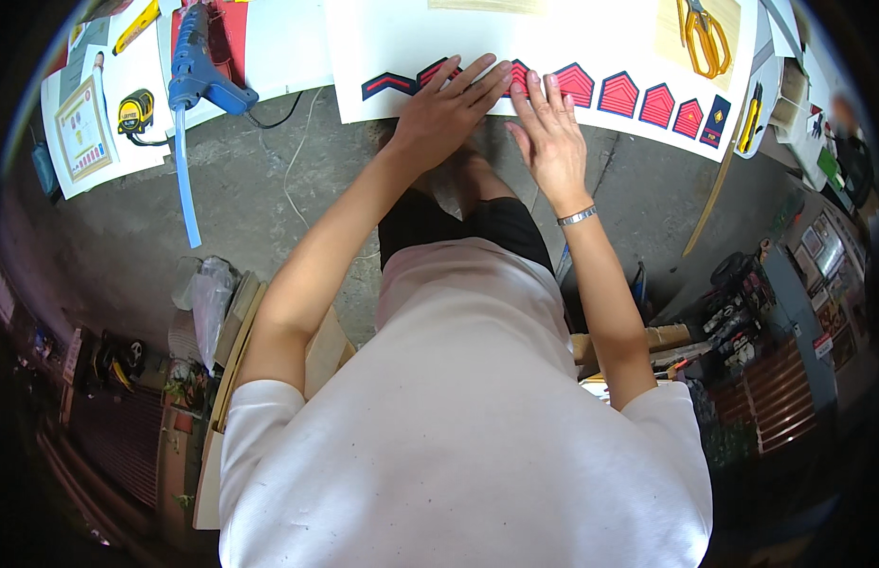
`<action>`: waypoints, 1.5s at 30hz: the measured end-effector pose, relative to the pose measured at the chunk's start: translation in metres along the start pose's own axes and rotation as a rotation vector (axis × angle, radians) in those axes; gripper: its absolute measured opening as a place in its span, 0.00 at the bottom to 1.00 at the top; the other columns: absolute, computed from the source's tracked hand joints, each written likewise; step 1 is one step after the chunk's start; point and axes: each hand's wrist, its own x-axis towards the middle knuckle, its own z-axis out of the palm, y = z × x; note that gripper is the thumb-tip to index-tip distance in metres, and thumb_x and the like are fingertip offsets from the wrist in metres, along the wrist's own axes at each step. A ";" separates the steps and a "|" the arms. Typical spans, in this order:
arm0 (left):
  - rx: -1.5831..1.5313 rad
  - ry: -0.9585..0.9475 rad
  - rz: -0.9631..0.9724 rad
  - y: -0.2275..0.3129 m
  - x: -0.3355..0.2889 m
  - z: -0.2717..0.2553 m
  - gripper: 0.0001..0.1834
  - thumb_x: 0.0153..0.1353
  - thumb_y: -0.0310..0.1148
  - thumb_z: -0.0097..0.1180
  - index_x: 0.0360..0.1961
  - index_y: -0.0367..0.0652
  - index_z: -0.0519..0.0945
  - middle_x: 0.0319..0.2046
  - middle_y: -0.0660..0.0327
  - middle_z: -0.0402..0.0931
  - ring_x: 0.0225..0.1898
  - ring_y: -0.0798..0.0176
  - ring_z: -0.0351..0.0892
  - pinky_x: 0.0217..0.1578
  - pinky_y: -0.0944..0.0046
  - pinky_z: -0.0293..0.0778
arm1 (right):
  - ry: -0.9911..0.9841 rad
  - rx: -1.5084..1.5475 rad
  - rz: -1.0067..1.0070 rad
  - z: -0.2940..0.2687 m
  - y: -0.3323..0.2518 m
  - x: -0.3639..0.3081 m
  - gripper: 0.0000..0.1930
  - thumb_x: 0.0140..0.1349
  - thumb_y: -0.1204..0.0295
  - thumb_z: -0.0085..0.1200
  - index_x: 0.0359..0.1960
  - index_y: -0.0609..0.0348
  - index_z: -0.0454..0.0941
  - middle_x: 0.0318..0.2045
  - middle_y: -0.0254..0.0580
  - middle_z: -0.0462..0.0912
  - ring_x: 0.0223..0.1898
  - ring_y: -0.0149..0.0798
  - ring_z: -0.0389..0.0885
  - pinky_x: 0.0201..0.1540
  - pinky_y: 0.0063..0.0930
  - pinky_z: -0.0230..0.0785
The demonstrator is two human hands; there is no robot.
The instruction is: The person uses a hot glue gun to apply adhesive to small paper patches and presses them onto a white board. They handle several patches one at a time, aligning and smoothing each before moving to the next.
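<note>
A row of red-and-navy chevron patches lies along the near edge of a white sheet (402, 38). My left hand (446, 112) rests flat with fingers stretched over patches left of the middle, partly hiding them. Its fingertips point toward my right hand (553, 142), whose fingers lie spread over a patch and beside a large pointed patch (576, 87). A low chevron patch (387, 86) shows left of my left hand. Further right are a striped pointed patch (618, 96), a smaller one (657, 102), a little one (688, 119) and a dark rectangular patch (715, 121).
Orange-handled scissors (710, 49) lie on a wooden piece at the far right. To the left are a blue glue gun (195, 71) with a long glue stick (187, 180) hanging past the edge, a tape measure (134, 112) and a yellow cutter (136, 26). Another cutter (751, 115) sits right.
</note>
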 end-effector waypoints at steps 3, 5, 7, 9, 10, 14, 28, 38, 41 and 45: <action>0.100 0.043 0.019 -0.003 0.000 0.006 0.34 0.66 0.36 0.55 0.74 0.53 0.65 0.74 0.71 0.63 0.78 0.64 0.54 0.76 0.48 0.52 | -0.013 0.016 -0.016 0.004 -0.009 -0.003 0.25 0.64 0.63 0.65 0.64 0.36 0.80 0.73 0.43 0.68 0.74 0.50 0.66 0.71 0.50 0.63; 0.110 0.047 0.029 -0.006 0.000 0.007 0.33 0.66 0.36 0.54 0.74 0.53 0.66 0.74 0.71 0.63 0.78 0.65 0.53 0.76 0.48 0.52 | -0.012 0.027 -0.014 0.005 -0.013 -0.004 0.23 0.64 0.63 0.65 0.62 0.34 0.82 0.73 0.43 0.68 0.74 0.51 0.66 0.71 0.50 0.63; 0.078 0.094 0.040 -0.008 0.001 0.008 0.32 0.63 0.34 0.56 0.71 0.52 0.70 0.73 0.72 0.66 0.77 0.65 0.57 0.74 0.47 0.55 | 0.014 -0.002 -0.021 0.004 -0.013 -0.002 0.22 0.64 0.63 0.65 0.60 0.34 0.83 0.72 0.43 0.69 0.73 0.51 0.66 0.71 0.50 0.63; 0.072 0.101 0.041 -0.008 0.001 0.009 0.32 0.61 0.32 0.57 0.69 0.52 0.72 0.72 0.72 0.68 0.76 0.66 0.59 0.73 0.47 0.57 | 0.008 -0.029 -0.024 0.002 -0.010 -0.001 0.21 0.64 0.64 0.65 0.59 0.34 0.84 0.72 0.43 0.69 0.73 0.51 0.67 0.71 0.50 0.63; 0.082 0.095 0.040 -0.008 0.001 0.009 0.32 0.61 0.32 0.56 0.69 0.52 0.73 0.72 0.72 0.68 0.76 0.66 0.60 0.73 0.47 0.58 | 0.022 -0.033 -0.017 -0.001 -0.008 -0.002 0.20 0.64 0.65 0.65 0.59 0.36 0.84 0.72 0.43 0.70 0.73 0.51 0.67 0.71 0.50 0.63; 0.155 0.041 0.045 -0.005 -0.001 0.010 0.33 0.65 0.33 0.53 0.73 0.50 0.66 0.74 0.70 0.64 0.78 0.65 0.54 0.76 0.47 0.52 | 0.092 -0.015 0.063 -0.014 -0.004 -0.011 0.18 0.66 0.67 0.63 0.57 0.45 0.85 0.71 0.42 0.71 0.74 0.52 0.66 0.71 0.50 0.63; 0.216 0.001 0.065 -0.001 -0.001 0.011 0.33 0.64 0.33 0.51 0.72 0.44 0.68 0.75 0.63 0.62 0.79 0.62 0.53 0.77 0.48 0.47 | -0.026 0.020 0.056 0.005 -0.014 0.001 0.26 0.70 0.65 0.57 0.69 0.49 0.73 0.71 0.36 0.71 0.73 0.47 0.66 0.73 0.46 0.61; -0.119 0.113 -0.302 0.024 -0.046 -0.036 0.38 0.61 0.40 0.65 0.70 0.38 0.69 0.72 0.53 0.66 0.76 0.53 0.58 0.74 0.43 0.55 | 0.001 0.096 0.046 -0.007 -0.022 0.024 0.27 0.72 0.64 0.53 0.71 0.56 0.68 0.72 0.44 0.68 0.74 0.46 0.65 0.74 0.43 0.59; -0.111 0.158 -0.478 0.030 -0.094 -0.053 0.31 0.65 0.37 0.62 0.67 0.37 0.74 0.70 0.50 0.69 0.74 0.50 0.63 0.72 0.42 0.57 | -0.022 0.033 0.035 0.003 -0.024 0.026 0.28 0.73 0.63 0.50 0.72 0.56 0.66 0.74 0.42 0.66 0.75 0.42 0.63 0.76 0.41 0.55; -0.176 0.190 -0.709 0.034 -0.155 -0.067 0.23 0.67 0.35 0.60 0.61 0.37 0.81 0.64 0.48 0.76 0.70 0.46 0.70 0.71 0.46 0.61 | -0.035 -0.008 0.023 0.001 -0.023 0.024 0.28 0.72 0.63 0.51 0.72 0.56 0.66 0.74 0.43 0.66 0.76 0.42 0.62 0.76 0.43 0.54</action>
